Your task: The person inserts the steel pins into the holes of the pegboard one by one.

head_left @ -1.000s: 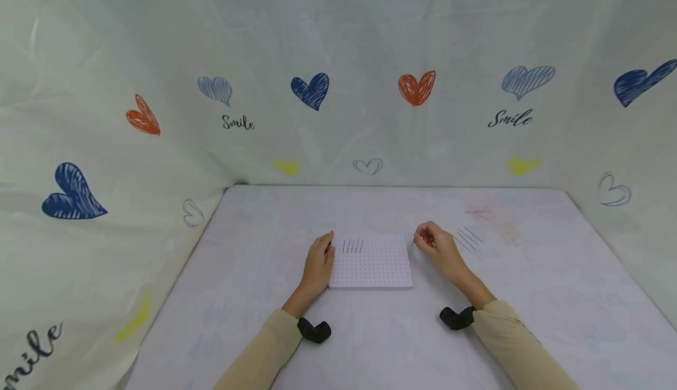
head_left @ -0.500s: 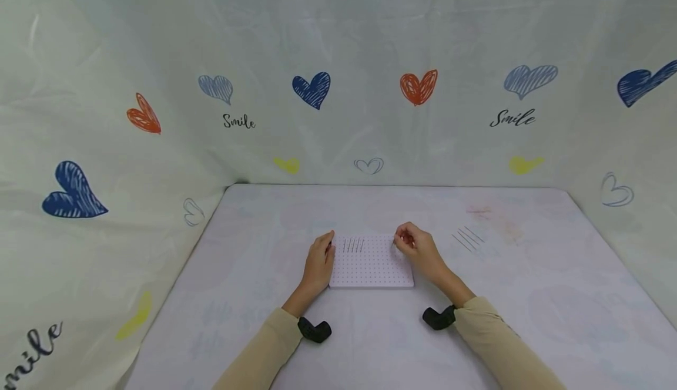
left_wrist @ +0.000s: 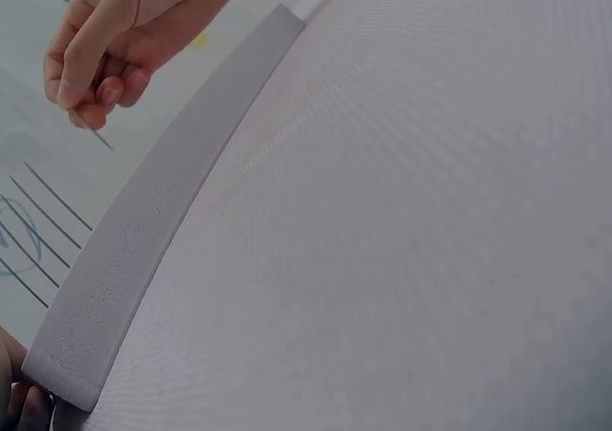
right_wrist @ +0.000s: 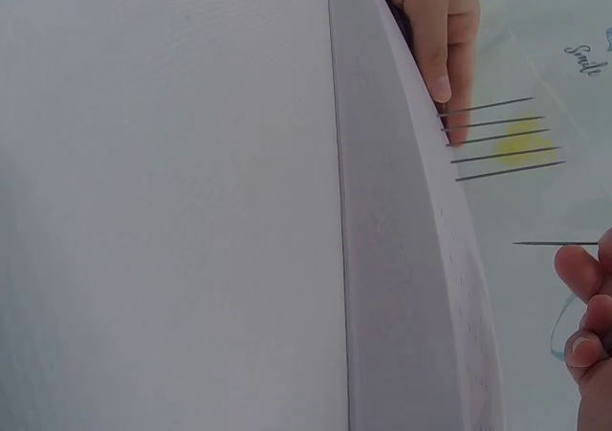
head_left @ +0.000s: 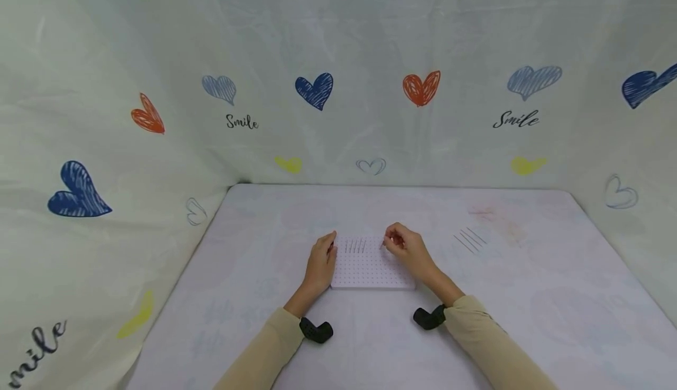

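1. Both of my hands are working at a white perforated pegboard (head_left: 370,264) lying flat on the table (head_left: 529,296), close in front of me.
2. My left hand (head_left: 319,264) is resting along the board's left edge, fingers laid fairly straight against it and curled round nothing. I judge it is steadying the board so it does not slide.
3. My right hand (head_left: 407,249) is hovering over the board's far right part, with thumb and fingertips pinching a thin dark pin (left_wrist: 93,131). In the left wrist view the pin is sticking out below my fingertips, its tip in the air above the board, not yet in a hole.
4. Five pins (head_left: 355,245) are already standing upright in a row near the board's far left corner, just beside my left fingertips. Held point down, the pinched pin looks ready to go in beside them.
5. Four loose pins (head_left: 468,239) are lying side by side on the table to the right of the board, well apart from it but near my right hand, presumably as a supply.
6. Black wrist cameras (head_left: 316,330) are sitting at the cuffs of my beige sleeves (head_left: 486,343).
7. A pale curtain (head_left: 338,43) is surrounding the table, printed with blue, orange and yellow hearts and the word "Smile" in black script, readable twice on the back wall.
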`<action>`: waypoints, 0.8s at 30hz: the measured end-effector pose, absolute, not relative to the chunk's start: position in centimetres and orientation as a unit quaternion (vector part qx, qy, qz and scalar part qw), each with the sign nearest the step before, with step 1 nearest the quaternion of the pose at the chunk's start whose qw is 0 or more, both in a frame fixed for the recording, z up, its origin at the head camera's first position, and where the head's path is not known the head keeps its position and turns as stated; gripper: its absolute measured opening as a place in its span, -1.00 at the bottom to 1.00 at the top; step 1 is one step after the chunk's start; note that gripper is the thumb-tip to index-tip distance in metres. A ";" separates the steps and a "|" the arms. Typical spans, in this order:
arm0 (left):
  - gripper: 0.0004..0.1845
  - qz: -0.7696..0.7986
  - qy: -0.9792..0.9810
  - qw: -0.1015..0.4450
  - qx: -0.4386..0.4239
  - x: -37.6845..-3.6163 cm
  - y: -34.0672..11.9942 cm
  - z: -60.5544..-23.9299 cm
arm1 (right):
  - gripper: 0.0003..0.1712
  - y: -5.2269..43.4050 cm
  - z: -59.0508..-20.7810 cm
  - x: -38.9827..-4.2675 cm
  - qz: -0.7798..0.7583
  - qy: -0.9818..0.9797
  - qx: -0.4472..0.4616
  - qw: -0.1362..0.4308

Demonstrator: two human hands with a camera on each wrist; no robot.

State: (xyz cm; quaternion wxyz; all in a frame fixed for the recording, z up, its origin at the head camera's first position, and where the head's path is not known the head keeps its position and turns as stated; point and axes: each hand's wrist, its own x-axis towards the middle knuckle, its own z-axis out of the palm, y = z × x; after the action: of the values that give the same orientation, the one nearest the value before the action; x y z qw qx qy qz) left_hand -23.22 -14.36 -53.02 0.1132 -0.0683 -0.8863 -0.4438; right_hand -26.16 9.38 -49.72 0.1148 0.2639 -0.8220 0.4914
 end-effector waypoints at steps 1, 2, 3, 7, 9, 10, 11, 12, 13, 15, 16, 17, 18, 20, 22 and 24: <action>-0.54 -0.443 -0.887 0.113 -0.069 -23.2 -14.3 -53.1 | -0.91 9.2 -49.7 -26.2 0.491 -0.822 0.266 0.115; -0.54 -0.444 -0.887 0.111 -0.068 -23.2 -14.3 -53.0 | -0.90 9.1 -49.8 -26.2 0.490 -0.821 0.269 0.114; -0.54 -0.443 -0.887 0.110 -0.067 -23.1 -14.3 -53.0 | -0.90 8.9 -49.8 -26.2 0.490 -0.820 0.272 0.112; -0.54 -0.442 -0.888 0.113 -0.066 -23.1 -14.2 -52.9 | -0.90 8.2 -50.0 -26.3 0.494 -0.817 0.278 0.107; -0.54 -0.442 -0.887 0.115 -0.066 -23.1 -14.2 -52.8 | -0.90 8.0 -50.0 -26.3 0.497 -0.815 0.279 0.105; -0.54 -0.442 -0.887 0.116 -0.067 -23.1 -14.2 -52.8 | -0.90 7.8 -50.0 -26.4 0.496 -0.815 0.280 0.106; -0.54 -0.441 -0.887 0.117 -0.067 -23.1 -14.2 -52.8 | -0.90 7.7 -50.1 -26.4 0.495 -0.815 0.280 0.105; -0.54 -0.441 -0.887 0.117 -0.068 -23.1 -14.2 -52.9 | -0.90 7.6 -50.1 -26.3 0.496 -0.816 0.279 0.103; -0.54 -0.440 -0.887 0.118 -0.068 -23.1 -14.2 -52.9 | -0.91 7.6 -50.1 -26.3 0.496 -0.816 0.278 0.101; -0.54 -0.440 -0.888 0.117 -0.069 -23.1 -14.2 -53.0 | -0.92 7.5 -50.2 -26.3 0.495 -0.818 0.275 0.099; -0.54 -0.439 -0.888 0.116 -0.069 -23.1 -14.2 -53.0 | -0.92 7.4 -50.3 -26.3 0.494 -0.819 0.274 0.099; -0.54 -0.438 -0.889 0.115 -0.068 -23.1 -14.2 -53.0 | -0.92 7.4 -50.3 -26.3 0.495 -0.819 0.274 0.097; -0.54 -0.439 -0.889 0.115 -0.068 -23.1 -14.2 -53.0 | -0.92 7.3 -50.4 -26.3 0.494 -0.820 0.272 0.096; -0.54 -0.437 -0.889 0.116 -0.069 -23.1 -14.2 -53.0 | -0.93 7.3 -50.6 -26.3 0.491 -0.822 0.271 0.096; -0.55 -0.437 -0.889 0.119 -0.070 -23.1 -14.3 -53.0 | -0.93 7.2 -50.7 -26.3 0.489 -0.824 0.270 0.094; -0.55 -0.435 -0.889 0.122 -0.071 -23.1 -14.3 -53.1 | -0.93 7.2 -50.8 -26.3 0.488 -0.827 0.266 0.089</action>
State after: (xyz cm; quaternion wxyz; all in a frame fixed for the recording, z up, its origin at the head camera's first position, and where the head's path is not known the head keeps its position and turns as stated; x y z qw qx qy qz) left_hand -23.07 -14.28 -53.08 0.1220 -0.0707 -0.8892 -0.4353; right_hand -26.35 7.20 -50.76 0.0894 0.2655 -0.8269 0.4876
